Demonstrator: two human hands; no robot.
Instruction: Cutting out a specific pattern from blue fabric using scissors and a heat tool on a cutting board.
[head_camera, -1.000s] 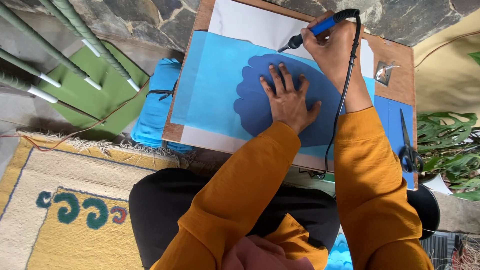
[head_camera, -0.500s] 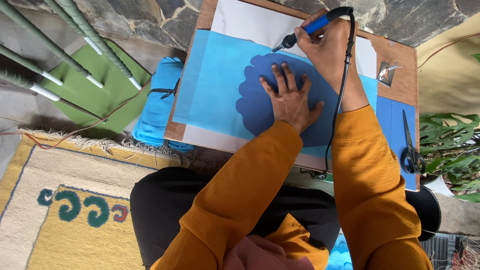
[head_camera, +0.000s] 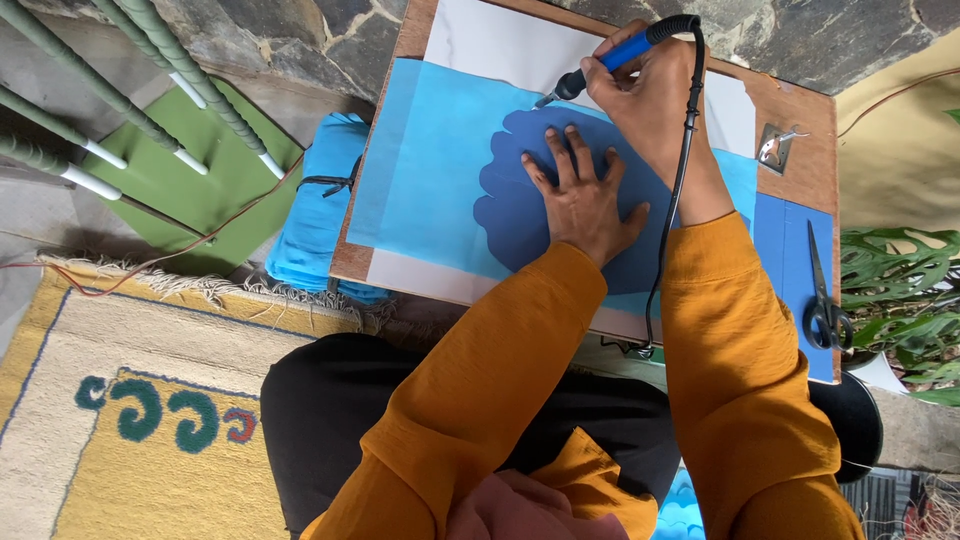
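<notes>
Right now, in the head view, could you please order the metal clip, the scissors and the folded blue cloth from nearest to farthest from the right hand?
From the right hand, holding the blue-handled tool:
1. Metal clip, just to its right on the wooden board.
2. Scissors, farther right and lower, on the blue strip.
3. Folded blue cloth, off the board's left edge.

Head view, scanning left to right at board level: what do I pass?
Green chair legs → folded blue cloth → light blue sheet → left hand flat on the dark blue scalloped piece → black cord → metal clip → scissors → plant leaves.
</notes>
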